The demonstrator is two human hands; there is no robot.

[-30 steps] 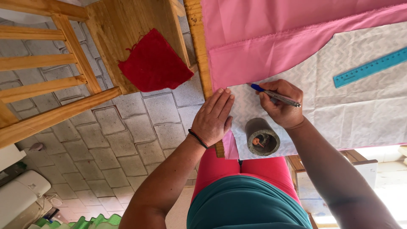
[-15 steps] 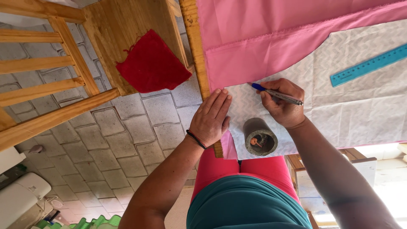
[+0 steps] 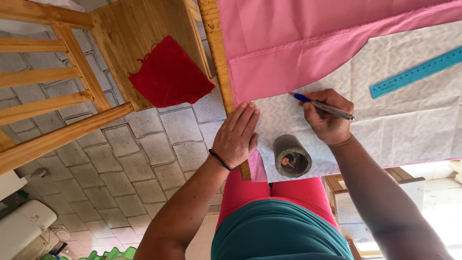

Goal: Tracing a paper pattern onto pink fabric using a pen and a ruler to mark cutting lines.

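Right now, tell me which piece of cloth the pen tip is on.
The white zigzag-patterned cloth: the pen in the right hand touches it, just below the pink fabric; the red cloth lies apart on the chair.

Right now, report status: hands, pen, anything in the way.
Left hand flat on the white patterned sheet at the table edge. Right hand grips the pen, tip on sheet. Grey cup sits between the wrists.

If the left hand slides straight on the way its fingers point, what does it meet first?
Probably the pink cloth. The left hand lies flat at the white sheet's edge, fingers pointing toward the pink hem just ahead.
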